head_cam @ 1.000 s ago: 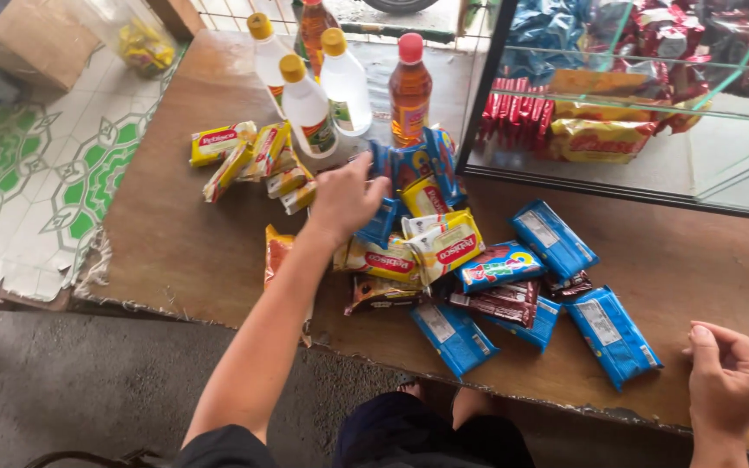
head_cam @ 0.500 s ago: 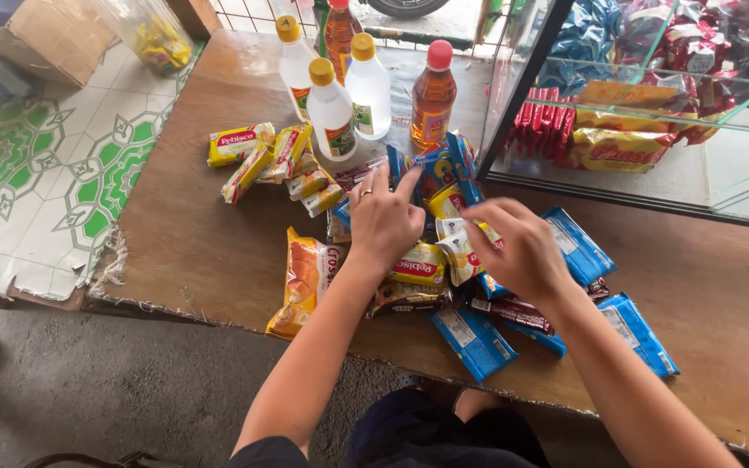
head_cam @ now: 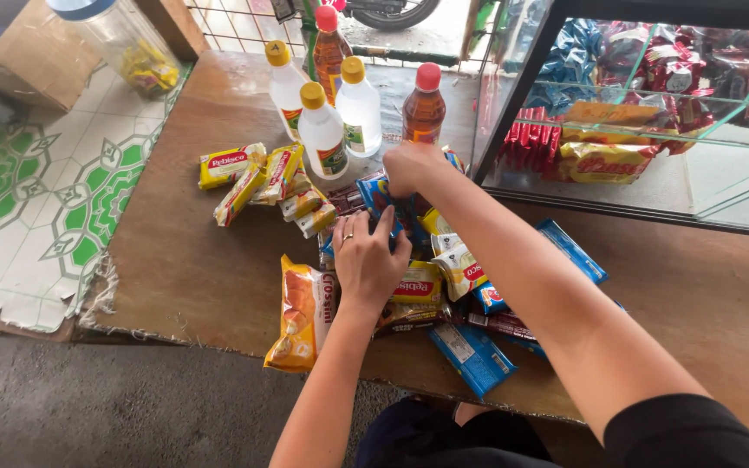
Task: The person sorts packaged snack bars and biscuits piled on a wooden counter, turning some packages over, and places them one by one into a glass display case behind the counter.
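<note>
My right hand (head_cam: 409, 167) reaches across the snack pile and curls over upright blue packets (head_cam: 374, 192) just in front of an amber bottle (head_cam: 424, 108). Its fingers look closed on them. My left hand (head_cam: 370, 260), with a ring on one finger, rests palm down with fingers spread on the pile. It lies on yellow-and-red biscuit packets (head_cam: 422, 284) and a dark blue packet. An orange croissant pack (head_cam: 301, 312) lies just left of that hand. More flat blue packets (head_cam: 477, 357) sit at the near table edge, partly under my right forearm.
Clear bottles with yellow caps (head_cam: 322, 130) stand at the back of the wooden table (head_cam: 184, 251). Yellow biscuit packets (head_cam: 231, 165) lie at the left. A glass display case (head_cam: 635, 113) with snacks fills the right. A plastic jar (head_cam: 123, 39) and a cardboard box (head_cam: 32, 52) are far left.
My right hand has moved from the middle of the pile up to the blue packets by the bottles. My left hand has slid back toward me onto the pile.
</note>
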